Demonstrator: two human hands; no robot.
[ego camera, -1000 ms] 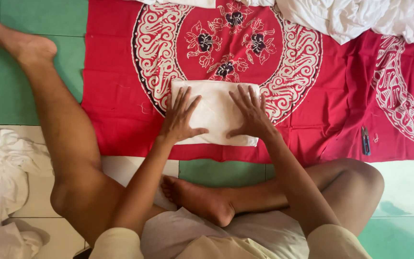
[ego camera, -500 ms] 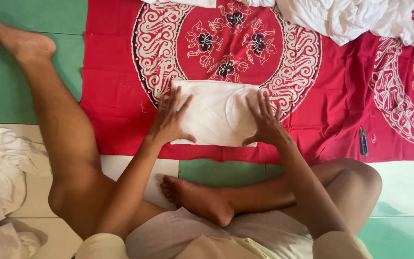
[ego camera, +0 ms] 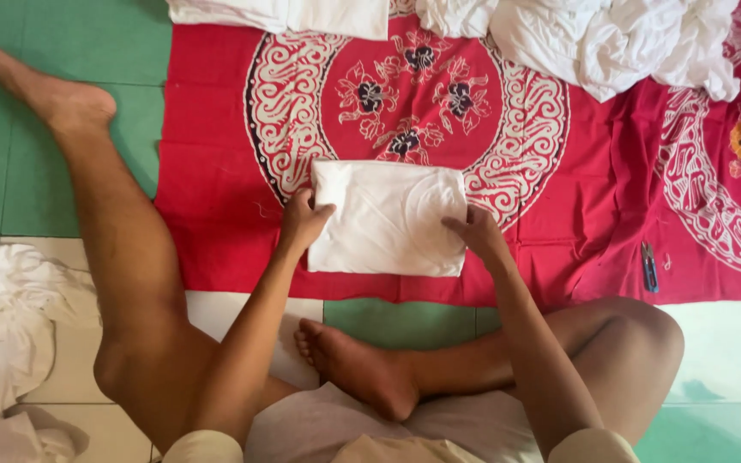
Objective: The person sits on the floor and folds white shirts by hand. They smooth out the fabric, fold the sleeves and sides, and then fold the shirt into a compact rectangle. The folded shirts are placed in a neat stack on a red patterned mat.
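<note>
- Folded white cloth [ego camera: 388, 219]: a neat soft rectangle, lying flat near the middle of the red patterned sheet, gripped at both short ends. Its surface is smooth with faint creases, and the matte weave looks like cotton.
- Red patterned sheet [ego camera: 216, 214]: the largest thing here, spread flat over the floor as a clean work surface. It is thin fabric printed with white scrolled rings and dark flowers.
- Tiled floor [ego camera: 10, 171]: glossy green and pale squares, hard and smooth, showing at the left and near edges.
- Heap of white laundry [ego camera: 611, 39]: crumpled and loose at the far right, unsorted by the look of it.
- Folded white stack [ego camera: 280, 15]: flat pieces at the far edge, set apart from the heap, likely finished ones.
- Rumpled white cloths [ego camera: 6, 326]: lying off the sheet on the near left tiles.
- Left hand [ego camera: 304, 221]: clamps the cloth's left edge, thumb on top, apparently to square it.
- Right hand [ego camera: 476, 233]: pinches the right edge, fingers curled over it.
- Small dark tool [ego camera: 649, 266]: slim, possibly clippers, resting on the sheet to the right, well apart from the hands.
</note>
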